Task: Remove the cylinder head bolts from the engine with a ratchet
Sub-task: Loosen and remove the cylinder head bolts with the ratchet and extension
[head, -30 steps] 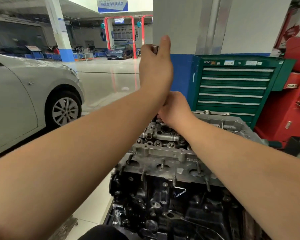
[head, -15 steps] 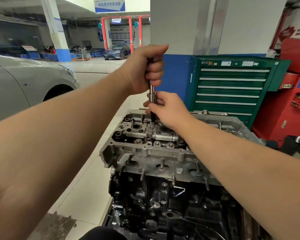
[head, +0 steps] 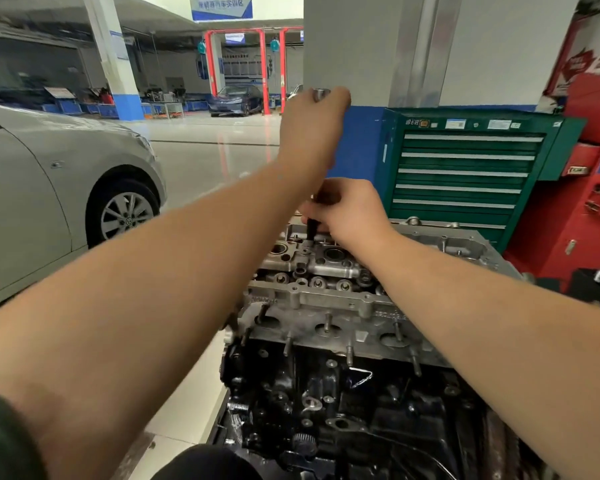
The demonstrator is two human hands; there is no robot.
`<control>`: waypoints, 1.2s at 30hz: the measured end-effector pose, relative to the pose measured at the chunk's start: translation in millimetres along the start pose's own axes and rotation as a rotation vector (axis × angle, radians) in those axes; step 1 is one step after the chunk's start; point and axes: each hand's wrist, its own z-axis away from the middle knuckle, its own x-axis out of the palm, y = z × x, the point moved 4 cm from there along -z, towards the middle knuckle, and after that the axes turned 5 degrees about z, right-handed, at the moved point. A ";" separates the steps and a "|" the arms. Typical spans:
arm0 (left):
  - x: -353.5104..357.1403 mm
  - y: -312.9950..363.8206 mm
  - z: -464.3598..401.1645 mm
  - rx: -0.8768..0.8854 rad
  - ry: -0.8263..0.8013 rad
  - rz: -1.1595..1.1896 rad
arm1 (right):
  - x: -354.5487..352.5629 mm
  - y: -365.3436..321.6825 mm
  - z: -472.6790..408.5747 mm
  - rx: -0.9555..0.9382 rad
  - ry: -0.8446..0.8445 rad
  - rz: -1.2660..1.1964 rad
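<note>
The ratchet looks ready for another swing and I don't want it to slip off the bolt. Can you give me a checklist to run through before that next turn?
1. Left hand grips the ratchet handle: ok, the handle's metal end shows above the fist.
2. Right hand steadies the black extension: ok, fingers are curled round it.
3. Extension upright on the cylinder head: ok, it looks near vertical.
4. Socket fully seated on the bolt: cannot tell, the joint is too small and partly hidden.
5. Room to swing the handle: ok, open air around the left hand.
</note>
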 end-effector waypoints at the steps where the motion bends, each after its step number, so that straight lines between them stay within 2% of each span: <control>1: -2.8 1.1 -3.2 -0.073 -0.130 0.054 | -0.5 0.1 0.1 0.002 0.014 -0.016; 4: -14.1 5.1 -5.0 -0.209 -0.447 0.179 | 1.7 -1.3 -1.0 -0.043 0.041 0.063; 7: -20.6 2.0 -8.2 -0.238 -0.500 0.224 | 5.6 -2.3 -2.5 -0.036 -0.011 0.071; 12: -31.7 3.6 -4.4 -0.112 -0.378 0.081 | 5.1 -2.8 -4.5 -0.024 0.034 0.082; 16: -90.7 -18.2 0.3 -0.075 -0.191 0.016 | -0.4 -7.1 -2.8 -0.015 0.128 -0.212; 19: -136.2 -61.9 12.3 -0.203 -0.031 0.020 | 5.1 -17.9 -5.4 -0.005 0.066 -0.361; 22: -157.5 -102.2 29.9 -0.347 0.069 0.156 | 18.9 -35.0 -13.3 -0.052 -0.015 -0.295; 26: -163.2 -129.9 43.1 -0.344 0.080 0.264 | 41.4 -50.6 -24.8 -0.073 -0.129 -0.298; 29: -161.8 -127.5 40.9 -0.291 0.047 0.250 | 54.9 -53.7 -31.3 -0.100 -0.173 -0.217; 32: -166.6 -120.8 37.8 -0.217 0.118 0.229 | 64.6 -47.6 -36.4 -0.107 -0.207 -0.090; 36: -164.9 -113.8 39.3 -0.167 0.086 0.192 | 68.5 -41.4 -39.8 -0.132 -0.224 -0.091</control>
